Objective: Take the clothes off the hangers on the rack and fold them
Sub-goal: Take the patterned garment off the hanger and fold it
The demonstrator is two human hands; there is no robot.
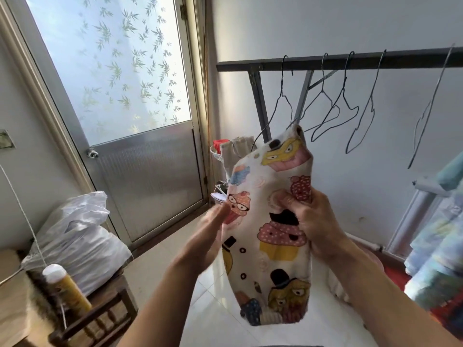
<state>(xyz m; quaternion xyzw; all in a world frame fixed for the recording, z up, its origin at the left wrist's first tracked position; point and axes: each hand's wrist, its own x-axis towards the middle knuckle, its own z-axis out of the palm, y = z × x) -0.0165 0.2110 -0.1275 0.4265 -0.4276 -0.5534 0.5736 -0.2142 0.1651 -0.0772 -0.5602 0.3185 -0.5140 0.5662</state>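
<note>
Garment: a white cotton garment printed with cupcakes and moustached faces point(275, 236) is held up in the air in front of the rack, hanging long and narrow, apparently doubled lengthwise.
Right hand: the right hand point(313, 221) is closed on the garment's middle, with the cloth bunched between thumb and fingers.
Left hand: the left hand point(210, 236) is blurred; its fingers are seen stretched out, tips touching the cloth's left edge, and nothing appears to be gripped.
Rack: a dark metal rack bar point(313, 65) carries a row of bare thin wire hangers point(333, 108).
Nearest hanger: the lower end of the leftmost wire hanger point(283, 96) is hidden behind the garment's top; whether it is caught in the cloth cannot be told.
Risk, snag: if the wire is caught in the cloth, the garment could be stretched or the hanger pulled off the bar when the cloth is drawn down.
Risk, slip: the weight is carried by one bunched grip, so the doubled layers could slide apart and the fold be lost.
Risk, floor: the unsupported lower end could be dragged on the pale tiled floor point(205, 304) if lowered carelessly.
Risk, surface: no flat folding place is visible ahead, so creases made in mid-air are likely to come out uneven.
</note>
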